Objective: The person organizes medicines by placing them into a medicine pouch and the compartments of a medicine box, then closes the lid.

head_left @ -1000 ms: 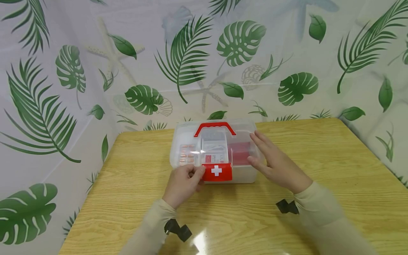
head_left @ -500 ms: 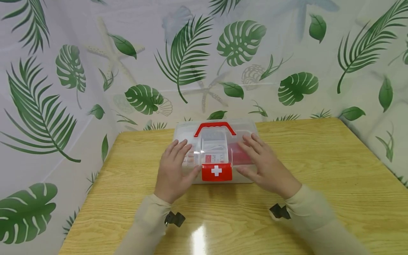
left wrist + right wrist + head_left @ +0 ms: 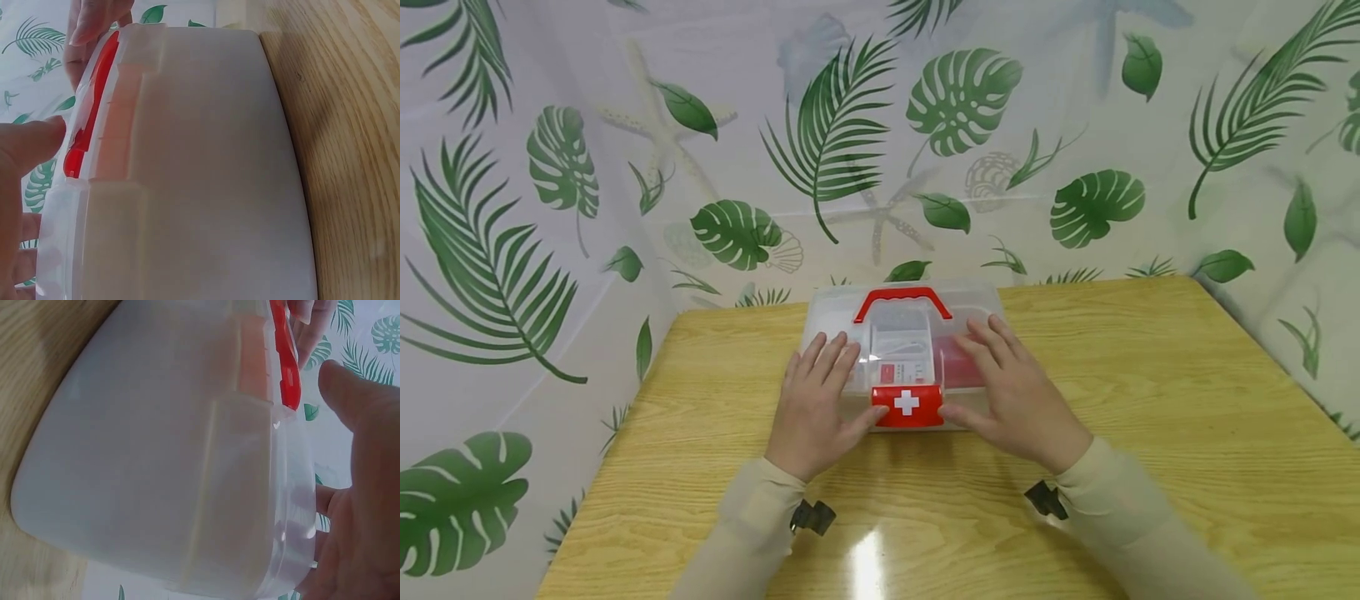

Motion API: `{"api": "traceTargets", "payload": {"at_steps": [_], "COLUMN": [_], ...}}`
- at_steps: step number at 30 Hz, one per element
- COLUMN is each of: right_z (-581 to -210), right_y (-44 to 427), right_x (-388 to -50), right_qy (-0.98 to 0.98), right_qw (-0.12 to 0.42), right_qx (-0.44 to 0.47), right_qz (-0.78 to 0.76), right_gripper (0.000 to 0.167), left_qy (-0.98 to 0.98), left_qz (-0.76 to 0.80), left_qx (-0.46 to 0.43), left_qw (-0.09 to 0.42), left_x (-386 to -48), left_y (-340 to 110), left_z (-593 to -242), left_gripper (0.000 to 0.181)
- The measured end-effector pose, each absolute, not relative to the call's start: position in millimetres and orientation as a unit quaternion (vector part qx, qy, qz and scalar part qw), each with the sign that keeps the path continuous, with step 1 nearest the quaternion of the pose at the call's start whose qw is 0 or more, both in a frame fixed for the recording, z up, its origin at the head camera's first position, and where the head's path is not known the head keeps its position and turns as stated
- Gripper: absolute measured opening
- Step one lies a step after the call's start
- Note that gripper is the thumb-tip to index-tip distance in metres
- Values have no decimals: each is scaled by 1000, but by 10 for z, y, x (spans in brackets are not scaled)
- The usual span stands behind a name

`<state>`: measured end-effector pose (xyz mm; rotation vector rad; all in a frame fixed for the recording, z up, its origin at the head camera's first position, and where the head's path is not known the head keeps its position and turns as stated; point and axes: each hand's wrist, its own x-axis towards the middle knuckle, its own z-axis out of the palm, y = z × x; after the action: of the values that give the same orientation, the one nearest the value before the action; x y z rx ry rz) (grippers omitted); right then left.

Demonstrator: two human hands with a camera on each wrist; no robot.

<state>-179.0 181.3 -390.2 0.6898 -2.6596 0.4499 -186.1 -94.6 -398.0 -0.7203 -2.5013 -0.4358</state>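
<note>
A clear plastic first-aid box (image 3: pixel 842 304) stands on the table with its lid down. On its front is a red latch (image 3: pixel 907 406) with a white cross. A red handle (image 3: pixel 902 293) lies across the top. My left hand (image 3: pixel 808 417) rests over the left part of the lid, fingers spread, thumb at the latch's left end. Over the right part lies my right hand (image 3: pixel 1026 408), its thumb by the latch's other end. Through the lid show a small red-and-white packet (image 3: pixel 901 372) and a red item (image 3: pixel 951 367). In both wrist views, the box's cloudy front wall (image 3: pixel 212 150) fills the middle.
The box stands near the back edge of a wood-grain table (image 3: pixel 1150 375). Behind it and to the left hangs a white cloth (image 3: pixel 1030 233) printed with green leaves. Black straps (image 3: pixel 812 517) hang at both wrists.
My left hand has left its pinch at the latch's left end and now lies spread on the lid, covering a blister pack. My right hand has moved left, its thumb now by the latch.
</note>
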Motion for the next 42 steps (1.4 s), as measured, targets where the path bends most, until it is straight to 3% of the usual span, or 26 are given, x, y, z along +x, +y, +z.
{"api": "traceTargets", "payload": {"at_steps": [13, 30, 42], "right_z": [-3980, -4144, -4156], "right_y": [1714, 1667, 1646], "right_x": [-1793, -1855, -1857], "right_qy": [-936, -926, -921], "right_qw": [232, 291, 309], "right_qx": [240, 218, 214], "right_qz": [115, 104, 100], "right_gripper": [103, 102, 100], "left_qy": [-919, -914, -915], "left_qz": [-142, -128, -132], "left_qx": [-260, -231, -221], "left_qw": [260, 309, 310], "left_x": [-1856, -1935, -1929], "left_y": [-935, -869, -855], "left_z": [-3996, -4200, -4228], "left_gripper": [84, 94, 94]}}
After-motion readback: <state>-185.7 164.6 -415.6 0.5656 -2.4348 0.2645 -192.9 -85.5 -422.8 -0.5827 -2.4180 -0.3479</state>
